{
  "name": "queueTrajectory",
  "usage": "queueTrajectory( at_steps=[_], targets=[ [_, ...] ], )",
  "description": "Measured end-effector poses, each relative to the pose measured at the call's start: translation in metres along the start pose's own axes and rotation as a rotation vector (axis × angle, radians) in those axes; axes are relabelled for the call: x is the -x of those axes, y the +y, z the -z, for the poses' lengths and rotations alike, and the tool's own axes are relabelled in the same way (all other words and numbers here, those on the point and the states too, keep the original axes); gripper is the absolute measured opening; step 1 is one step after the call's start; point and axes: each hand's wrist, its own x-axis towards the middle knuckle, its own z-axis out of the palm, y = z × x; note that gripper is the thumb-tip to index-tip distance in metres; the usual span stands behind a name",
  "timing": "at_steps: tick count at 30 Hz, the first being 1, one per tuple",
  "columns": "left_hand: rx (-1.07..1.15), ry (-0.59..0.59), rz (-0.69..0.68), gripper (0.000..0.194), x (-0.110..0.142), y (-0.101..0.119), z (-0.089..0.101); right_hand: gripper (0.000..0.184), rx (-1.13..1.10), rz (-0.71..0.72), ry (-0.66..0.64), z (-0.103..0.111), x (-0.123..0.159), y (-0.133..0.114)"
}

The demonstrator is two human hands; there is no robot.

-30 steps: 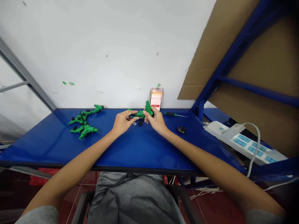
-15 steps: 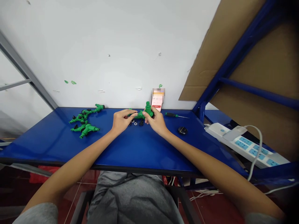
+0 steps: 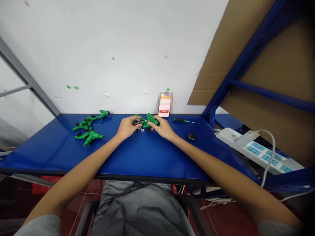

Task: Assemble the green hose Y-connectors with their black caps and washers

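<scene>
My right hand [image 3: 163, 127] is closed around a green plastic hose connector [image 3: 150, 118], tilted with its ribbed end up to the left. Between the fingers of my left hand [image 3: 127, 127] is a thin metal tool with a red handle [image 3: 134, 124], perhaps a small screwdriver. Its shaft slants up to the right and meets or overlaps the connector; I cannot tell which. Just under the hands lie a white ring [image 3: 142, 130] and small black parts [image 3: 148, 129]. More green plastic shows behind the fingers, partly hidden.
Several green hose fittings [image 3: 91, 136] lie at the left of the blue table [image 3: 137, 157]. To the right are a green-and-black screwdriver [image 3: 180, 120] and a round black case [image 3: 191, 136]. A phone [image 3: 164, 109] leans on the wall. A white power strip [image 3: 256, 150] stands far right.
The hose connector has tipped from upright to leaning left and moved slightly left with my right hand. The tool's shaft now slants up across toward it. My view shifted a little.
</scene>
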Motion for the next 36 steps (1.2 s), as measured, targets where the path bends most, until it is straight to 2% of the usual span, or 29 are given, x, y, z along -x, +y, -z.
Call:
queueTrajectory(
  at_steps=[2, 7, 10, 16, 20, 26, 31, 34, 36],
  targets=[
    [0.012, -0.006, 0.032, 0.036, -0.001, -0.001, 0.003, 0.035, 0.011, -0.01, -0.023, 0.0, 0.0, 0.003],
    [0.029, 0.01, 0.059, 0.02, -0.005, -0.001, 0.01, 0.035, 0.006, -0.029, -0.075, -0.002, 0.0, 0.008],
    [0.004, 0.024, 0.06, 0.017, -0.007, -0.002, 0.012, 0.032, 0.031, -0.039, -0.071, -0.001, -0.002, 0.01],
    [-0.006, -0.062, 0.053, 0.015, -0.005, -0.001, 0.008, 0.031, 0.313, 0.047, 0.006, 0.0, -0.003, 0.012],
    [-0.03, -0.07, 0.076, 0.014, -0.004, 0.001, 0.006, 0.028, 0.389, 0.012, -0.04, -0.003, 0.0, 0.012],
    [-0.09, -0.043, 0.118, 0.015, -0.006, 0.005, 0.014, 0.026, 0.376, -0.007, -0.036, -0.001, 0.001, 0.008],
    [-0.07, -0.143, 0.198, 0.029, -0.005, 0.013, 0.017, 0.027, 0.439, -0.033, -0.041, 0.007, 0.001, -0.002],
    [0.009, -0.181, 0.196, 0.03, -0.004, 0.014, 0.015, 0.023, 0.445, -0.018, -0.055, 0.011, 0.001, -0.003],
    [0.036, -0.187, 0.183, 0.029, -0.004, 0.013, 0.013, 0.028, 0.409, -0.008, -0.059, 0.01, -0.001, 0.001]
  ],
)
